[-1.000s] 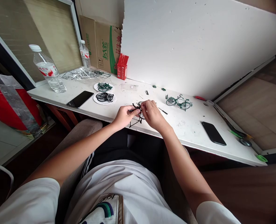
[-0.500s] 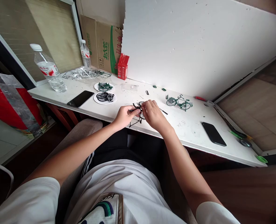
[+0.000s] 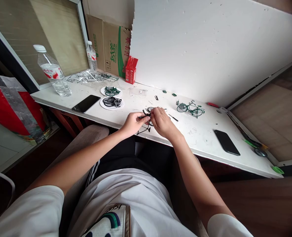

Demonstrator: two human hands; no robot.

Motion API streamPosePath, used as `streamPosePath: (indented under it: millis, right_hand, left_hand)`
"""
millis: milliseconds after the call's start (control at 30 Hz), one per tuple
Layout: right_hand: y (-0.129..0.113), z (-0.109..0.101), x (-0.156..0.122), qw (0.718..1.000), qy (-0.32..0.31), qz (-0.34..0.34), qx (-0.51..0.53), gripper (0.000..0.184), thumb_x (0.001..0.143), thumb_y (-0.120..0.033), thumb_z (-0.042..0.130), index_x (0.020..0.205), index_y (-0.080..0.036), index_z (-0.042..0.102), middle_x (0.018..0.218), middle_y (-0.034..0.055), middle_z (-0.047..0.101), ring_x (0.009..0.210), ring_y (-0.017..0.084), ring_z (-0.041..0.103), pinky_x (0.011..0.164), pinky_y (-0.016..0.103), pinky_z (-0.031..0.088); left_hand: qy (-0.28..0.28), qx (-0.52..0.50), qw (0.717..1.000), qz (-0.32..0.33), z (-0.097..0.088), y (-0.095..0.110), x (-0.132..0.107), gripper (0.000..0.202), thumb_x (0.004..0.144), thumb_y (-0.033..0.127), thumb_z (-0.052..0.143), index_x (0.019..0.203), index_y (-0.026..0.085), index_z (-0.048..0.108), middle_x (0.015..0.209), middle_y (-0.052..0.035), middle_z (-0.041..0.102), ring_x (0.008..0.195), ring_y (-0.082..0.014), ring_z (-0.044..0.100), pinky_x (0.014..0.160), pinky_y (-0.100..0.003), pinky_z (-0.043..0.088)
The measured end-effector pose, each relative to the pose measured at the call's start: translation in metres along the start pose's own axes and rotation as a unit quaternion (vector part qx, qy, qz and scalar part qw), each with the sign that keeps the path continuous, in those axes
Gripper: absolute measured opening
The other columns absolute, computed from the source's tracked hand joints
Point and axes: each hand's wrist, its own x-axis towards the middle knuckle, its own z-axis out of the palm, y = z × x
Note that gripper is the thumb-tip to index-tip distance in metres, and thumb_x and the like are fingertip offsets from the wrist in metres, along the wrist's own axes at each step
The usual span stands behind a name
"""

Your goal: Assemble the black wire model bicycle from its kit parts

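Note:
A small black model bicycle frame (image 3: 144, 127) is held over the front edge of the white table (image 3: 200, 138). My left hand (image 3: 132, 123) pinches it from the left, fingers closed on its upper part. From the right, my right hand (image 3: 162, 121) has its fingers closed on the same frame near the top. A loose wheel (image 3: 149, 109) lies on the table just behind my fingers. To the right stands a finished green model bicycle (image 3: 190, 109).
Two paper plates (image 3: 111, 103) with small parts and a black phone (image 3: 86, 103) lie at left, with two water bottles (image 3: 52, 72), empty part sprues (image 3: 91, 77), a cardboard box (image 3: 109, 49) and a red carton (image 3: 130, 70) behind. Another phone (image 3: 227, 142) and tools (image 3: 249, 142) lie at right.
Both hands stay closed on the black frame with only slight finger shifts. The view has shifted a little.

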Motion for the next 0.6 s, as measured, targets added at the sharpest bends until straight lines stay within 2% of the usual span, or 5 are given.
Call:
streamPosePath:
  millis: [333,600]
  right_hand:
    - [0.005,0.004,0.001,1.000,-0.004,0.016,0.016,0.018,0.111,-0.028,0.034,0.105,-0.024,0.050,0.102,0.0128,0.059,0.094,0.032,0.052,0.089,0.048,0.046]
    - [0.011,0.010,0.003,0.994,0.073,0.028,0.078,0.017,0.104,-0.022,0.039,0.088,-0.025,0.046,0.093,0.0104,0.057,0.090,0.029,0.051,0.085,0.046,0.045]
  left_hand:
    - [-0.004,0.011,1.000,0.002,-0.001,-0.003,0.001,0.045,0.088,0.058,0.079,0.092,0.014,0.077,0.084,-0.0096,0.080,0.082,-0.0254,0.077,0.081,-0.036,0.059]
    - [-0.009,0.020,1.000,-0.001,0.000,-0.003,0.000,0.042,0.090,0.055,0.078,0.094,0.014,0.078,0.085,-0.0097,0.080,0.081,-0.0242,0.076,0.079,-0.034,0.058]
